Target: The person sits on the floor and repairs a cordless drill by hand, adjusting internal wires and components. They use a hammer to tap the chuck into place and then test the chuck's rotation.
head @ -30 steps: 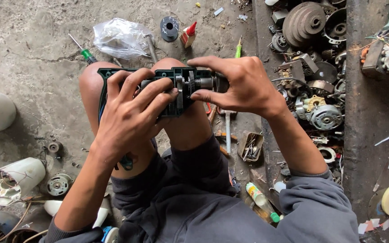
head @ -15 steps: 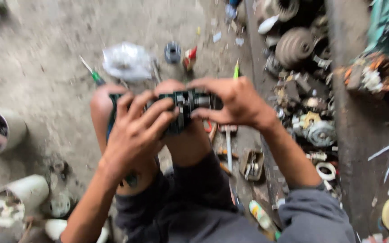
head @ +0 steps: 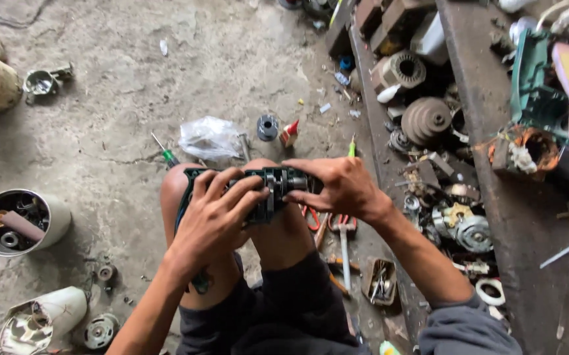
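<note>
— What are the hands on right now?

— Both grip the opened power-tool body (head: 258, 190), a dark green and black housing with its inner parts bared, resting across the knees (head: 278, 230). The left hand (head: 215, 220) wraps over its left half, fingers (head: 245, 187) curled closed on the casing. The right hand (head: 337, 187) clamps the right end, its fingers closed around the metal gear section.

— How would you handle that well?

— I'd judge it wants a steady brace: keep the housing pressed on the knees, let the left hand hold the shell still and let the right do the fine work at the gear end, so nothing springs loose onto the concrete floor (head: 100, 131). Small pieces would be hard to find among that clutter.

— What lies around?

— A green-handled screwdriver (head: 166, 154) and a crumpled plastic bag (head: 209, 138) just beyond the knees, a small black ring (head: 267, 127) and a little red-capped tube (head: 289, 133) near them. A round can of parts (head: 21, 223) sits to the left. Scrap motors and pulleys (head: 429, 118) crowd the ledge on the right.

— Anything changed from a second ago?

— The grip is much the same. The head has tilted, so the view now reaches further up the floor, and the tool sits lower in the view. The picture is also sharper than the blurred one half a second ago.
</note>
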